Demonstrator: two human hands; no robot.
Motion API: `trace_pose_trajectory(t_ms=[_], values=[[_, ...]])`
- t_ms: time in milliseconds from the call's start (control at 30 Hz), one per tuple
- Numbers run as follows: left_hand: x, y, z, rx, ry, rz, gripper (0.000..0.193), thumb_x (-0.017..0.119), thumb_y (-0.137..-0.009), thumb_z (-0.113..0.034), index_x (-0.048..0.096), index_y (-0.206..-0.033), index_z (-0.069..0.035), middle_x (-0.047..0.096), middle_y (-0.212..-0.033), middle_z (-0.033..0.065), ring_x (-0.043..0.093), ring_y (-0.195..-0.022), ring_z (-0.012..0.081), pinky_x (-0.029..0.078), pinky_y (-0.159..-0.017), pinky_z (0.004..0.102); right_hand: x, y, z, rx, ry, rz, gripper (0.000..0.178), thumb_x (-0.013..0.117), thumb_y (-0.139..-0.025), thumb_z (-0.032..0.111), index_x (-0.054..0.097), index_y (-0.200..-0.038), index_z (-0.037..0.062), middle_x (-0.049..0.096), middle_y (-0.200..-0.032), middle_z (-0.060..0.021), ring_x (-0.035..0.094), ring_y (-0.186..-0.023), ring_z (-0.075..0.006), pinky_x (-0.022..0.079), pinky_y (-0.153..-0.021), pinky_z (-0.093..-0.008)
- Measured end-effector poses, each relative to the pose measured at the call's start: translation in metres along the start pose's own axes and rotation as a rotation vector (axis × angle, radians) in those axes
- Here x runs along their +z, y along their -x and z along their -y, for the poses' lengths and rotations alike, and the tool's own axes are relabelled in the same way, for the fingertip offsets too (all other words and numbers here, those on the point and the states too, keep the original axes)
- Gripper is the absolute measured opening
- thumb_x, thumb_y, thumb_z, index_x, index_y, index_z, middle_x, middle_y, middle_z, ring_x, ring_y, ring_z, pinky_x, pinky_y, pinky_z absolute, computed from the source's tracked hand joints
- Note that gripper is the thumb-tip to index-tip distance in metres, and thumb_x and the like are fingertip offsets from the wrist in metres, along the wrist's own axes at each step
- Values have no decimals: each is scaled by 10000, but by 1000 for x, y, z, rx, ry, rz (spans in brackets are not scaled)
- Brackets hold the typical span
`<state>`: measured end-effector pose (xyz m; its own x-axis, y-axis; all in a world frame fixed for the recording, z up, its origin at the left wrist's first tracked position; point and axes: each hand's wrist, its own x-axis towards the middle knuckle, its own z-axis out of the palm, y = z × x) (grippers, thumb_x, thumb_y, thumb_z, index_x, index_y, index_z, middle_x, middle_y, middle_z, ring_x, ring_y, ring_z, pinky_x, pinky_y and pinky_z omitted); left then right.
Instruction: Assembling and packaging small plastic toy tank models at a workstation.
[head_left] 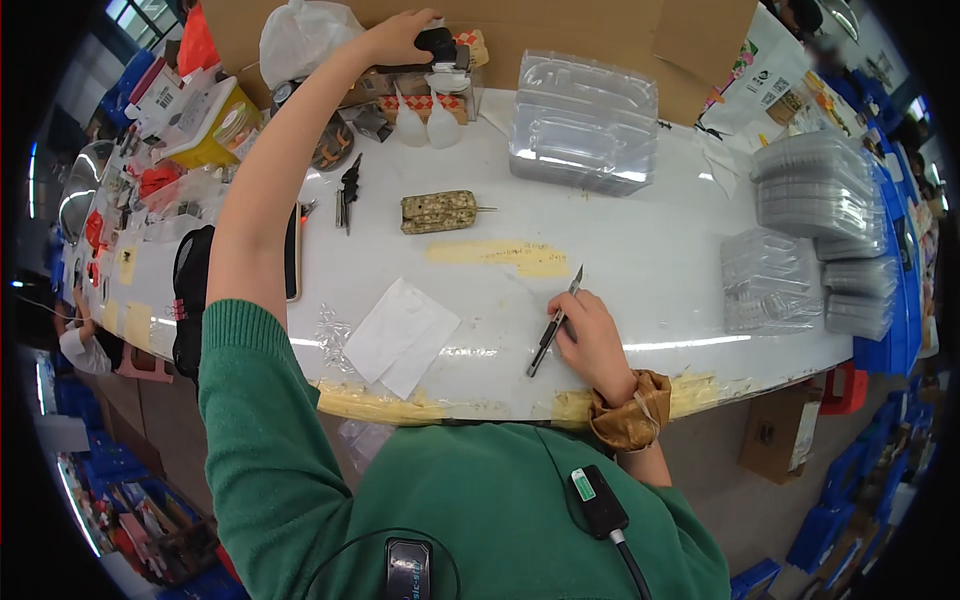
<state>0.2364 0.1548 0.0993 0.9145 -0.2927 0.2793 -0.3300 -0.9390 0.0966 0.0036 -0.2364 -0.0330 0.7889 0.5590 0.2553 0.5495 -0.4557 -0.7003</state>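
Note:
My left arm stretches to the back of the table, where my left hand (398, 42) curls its fingers on a small black object (437, 43) among the boxes. The exact kind of that object cannot be made out. Low over the table's near side, my right hand (590, 335) is closed round a slim craft knife (544, 348), its blade pointing away from me. A speckled brown-green block (438, 212) with a thin metal pin at its right end lies mid-table. White paper sheets (402, 335) rest left of the knife.
Stacked clear plastic trays (583, 125) stand at the back, with more clear trays (815, 190) on the right. Two white squeeze bottles (442, 122) stand below my left hand. A black tool (348, 190), a phone (294, 255) and a black bag (190, 300) lie leftward.

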Motion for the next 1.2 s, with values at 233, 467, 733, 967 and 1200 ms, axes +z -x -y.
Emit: trace_pose_trajectory(t_ms=[233, 467, 733, 967, 1200], values=[[4, -17, 13, -72, -151, 231, 681, 731, -662, -45, 508, -1303, -99, 630, -1215, 134, 602, -1054, 335, 492, -942, 388, 0, -2, -2, -35, -5, -15, 183, 600, -776, -33, 590, -934, 59, 524, -835, -58, 511, -760, -248, 446, -749, -321], [-13, -21, 29, -38, -84, 330, 725, 761, -586, -34, 530, -1268, -116, 652, -1155, 120, 608, -978, 337, 509, -895, 388, -1, -2, -2, -60, 0, -18, 156, 605, -798, -20, 612, -932, 59, 527, -849, -58, 513, -762, -251, 451, -755, -323], [6, -25, 27, -78, -105, 382, 691, 748, -602, -66, 535, -1258, -99, 649, -1145, 125, 602, -954, 330, 507, -865, 386, -3, -1, -2, -36, -19, -10, 152, 608, -800, -12, 611, -933, 62, 529, -861, -55, 515, -764, -251, 448, -756, -322], [1, -15, 37, -65, 3, 215, 654, 733, -634, -105, 531, -1255, -70, 640, -1145, 153, 596, -960, 335, 500, -868, 387, -4, -1, -1, -30, -24, 11, 151, 606, -803, -13, 613, -934, 63, 530, -862, -53, 516, -766, -246, 445, -765, -320], [-18, -17, 18, -81, -110, 216, 661, 750, -650, -128, 519, -1264, -54, 643, -1119, 170, 597, -937, 335, 501, -857, 387, -5, -3, 1, -28, -31, 5, 164, 611, -792, -35, 621, -925, 60, 533, -822, -45, 509, -740, -228, 438, -748, -304]])
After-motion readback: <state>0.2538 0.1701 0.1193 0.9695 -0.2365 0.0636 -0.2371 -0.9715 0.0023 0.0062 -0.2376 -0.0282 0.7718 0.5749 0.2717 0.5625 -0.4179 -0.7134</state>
